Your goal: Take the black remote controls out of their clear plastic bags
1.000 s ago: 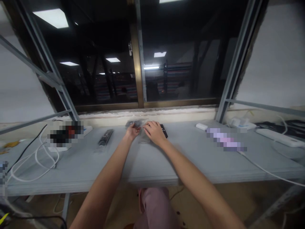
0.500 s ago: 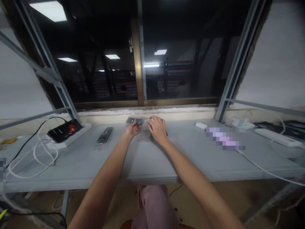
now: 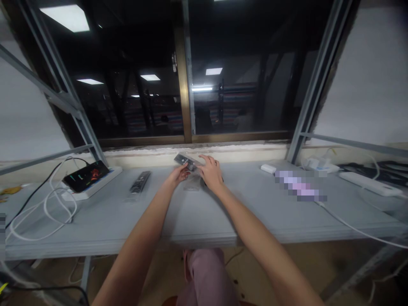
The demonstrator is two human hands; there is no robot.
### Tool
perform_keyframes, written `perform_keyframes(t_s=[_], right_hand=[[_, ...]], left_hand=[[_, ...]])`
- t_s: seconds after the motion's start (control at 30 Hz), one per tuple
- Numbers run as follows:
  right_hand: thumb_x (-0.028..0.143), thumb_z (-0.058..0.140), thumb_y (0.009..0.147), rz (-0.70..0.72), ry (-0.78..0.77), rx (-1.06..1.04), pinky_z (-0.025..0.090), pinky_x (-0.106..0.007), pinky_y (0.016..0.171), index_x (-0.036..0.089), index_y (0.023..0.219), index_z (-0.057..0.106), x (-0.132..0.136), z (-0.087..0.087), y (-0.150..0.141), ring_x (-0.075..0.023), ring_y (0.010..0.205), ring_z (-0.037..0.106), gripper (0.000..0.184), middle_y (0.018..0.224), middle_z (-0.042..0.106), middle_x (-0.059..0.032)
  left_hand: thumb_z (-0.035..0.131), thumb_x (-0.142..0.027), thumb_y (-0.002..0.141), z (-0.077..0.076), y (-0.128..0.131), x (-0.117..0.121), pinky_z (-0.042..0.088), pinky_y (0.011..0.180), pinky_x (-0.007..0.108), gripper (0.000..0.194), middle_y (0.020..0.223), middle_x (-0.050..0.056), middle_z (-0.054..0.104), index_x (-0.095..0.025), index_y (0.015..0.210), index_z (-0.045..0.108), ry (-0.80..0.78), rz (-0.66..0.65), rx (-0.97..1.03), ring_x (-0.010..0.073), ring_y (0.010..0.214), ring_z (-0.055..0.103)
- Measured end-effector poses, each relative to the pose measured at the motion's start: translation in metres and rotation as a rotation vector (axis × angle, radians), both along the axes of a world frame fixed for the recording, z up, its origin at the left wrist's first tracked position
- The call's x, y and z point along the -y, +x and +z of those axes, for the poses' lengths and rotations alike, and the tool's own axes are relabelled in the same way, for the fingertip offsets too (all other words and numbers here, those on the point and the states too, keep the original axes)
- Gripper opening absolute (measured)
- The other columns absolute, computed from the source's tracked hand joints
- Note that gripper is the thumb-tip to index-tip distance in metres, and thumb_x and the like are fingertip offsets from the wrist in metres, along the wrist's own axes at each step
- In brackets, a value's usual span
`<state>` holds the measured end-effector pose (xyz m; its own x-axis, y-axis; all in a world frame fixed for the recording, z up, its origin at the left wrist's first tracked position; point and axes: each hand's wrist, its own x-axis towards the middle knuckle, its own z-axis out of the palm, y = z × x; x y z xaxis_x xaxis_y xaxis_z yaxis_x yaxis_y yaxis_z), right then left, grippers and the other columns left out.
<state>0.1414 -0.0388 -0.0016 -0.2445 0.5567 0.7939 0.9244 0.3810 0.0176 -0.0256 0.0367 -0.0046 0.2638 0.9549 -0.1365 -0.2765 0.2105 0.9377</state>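
My left hand (image 3: 180, 174) is closed around a dark remote control (image 3: 181, 160) with light buttons, raised just above the back middle of the table. Crinkled clear plastic bag (image 3: 191, 183) hangs below and between my hands. Beside it, the curled fingers of my right hand (image 3: 211, 170) pinch the plastic near the remote's right end. Under my right palm is a dark thing, mostly covered. To the left, a second remote control (image 3: 139, 182) lies on the table in a clear bag.
A lit phone (image 3: 86, 176) rests on a white power strip (image 3: 111, 175) at left, with looped white cables (image 3: 47, 212). On the right lie a white plug (image 3: 268, 169), a blurred purple thing (image 3: 299, 185) and another white strip (image 3: 369, 183). Metal posts (image 3: 301, 123) and a window stand behind.
My left hand has lifted the remote and brought it rightward, towards my right hand. My right hand has shifted slightly and now covers the dark thing beneath it more fully.
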Motion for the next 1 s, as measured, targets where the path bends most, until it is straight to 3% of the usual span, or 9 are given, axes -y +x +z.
perform_keyframes(t_s=[0.2, 0.37, 0.6, 0.8, 1.0], right_hand=[[0.02, 0.05, 0.091, 0.012, 0.007, 0.074, 0.028, -0.04, 0.093, 0.027, 0.116, 0.061, 0.001, -0.001, -0.001, -0.0237, 0.114, 0.042, 0.029, 0.13, 0.053, -0.0055], [0.014, 0.048, 0.091, -0.003, 0.028, 0.09, 0.027, -0.039, 0.092, 0.026, 0.111, 0.062, 0.002, 0.0, 0.001, -0.0223, 0.111, 0.043, 0.028, 0.127, 0.055, -0.0044], [0.016, 0.052, 0.089, -0.028, 0.06, 0.134, 0.027, -0.04, 0.093, 0.028, 0.117, 0.058, 0.001, 0.001, 0.001, -0.0227, 0.11, 0.044, 0.031, 0.125, 0.056, -0.005], [0.017, 0.048, 0.092, -0.026, 0.117, 0.189, 0.027, -0.04, 0.094, 0.024, 0.122, 0.055, 0.006, 0.005, 0.005, -0.0234, 0.11, 0.044, 0.032, 0.124, 0.057, -0.0076], [0.021, 0.046, 0.093, 0.05, 0.13, 0.256, 0.027, -0.039, 0.094, 0.022, 0.11, 0.062, 0.008, 0.005, 0.003, -0.0227, 0.109, 0.046, 0.023, 0.12, 0.06, -0.0058]], left_hand=[[0.066, -0.036, 0.079, -0.002, 0.001, -0.001, 0.042, 0.054, 0.02, 0.024, 0.067, 0.004, 0.064, -0.012, 0.079, 0.064, 0.015, -0.024, -0.062, 0.012, 0.061, 0.061], [0.061, -0.032, 0.083, 0.001, 0.004, 0.003, 0.046, 0.059, 0.02, 0.021, 0.064, 0.003, 0.063, -0.013, 0.075, 0.062, 0.003, -0.038, 0.006, 0.0109, 0.056, 0.059], [0.048, -0.04, 0.091, 0.004, 0.0, 0.004, 0.048, 0.059, 0.02, 0.03, 0.072, 0.005, 0.067, -0.015, 0.08, 0.062, 0.018, 0.04, 0.07, 0.0123, 0.065, 0.063], [0.044, -0.039, 0.092, 0.003, 0.004, 0.008, 0.049, 0.061, 0.022, 0.034, 0.079, 0.01, 0.068, -0.012, 0.088, 0.064, 0.014, -0.039, 0.004, 0.0171, 0.078, 0.065], [0.039, -0.027, 0.094, 0.002, 0.003, 0.005, 0.05, 0.064, 0.021, 0.026, 0.074, 0.007, 0.066, -0.012, 0.094, 0.061, -0.053, 0.123, 0.118, 0.0129, 0.066, 0.063]])
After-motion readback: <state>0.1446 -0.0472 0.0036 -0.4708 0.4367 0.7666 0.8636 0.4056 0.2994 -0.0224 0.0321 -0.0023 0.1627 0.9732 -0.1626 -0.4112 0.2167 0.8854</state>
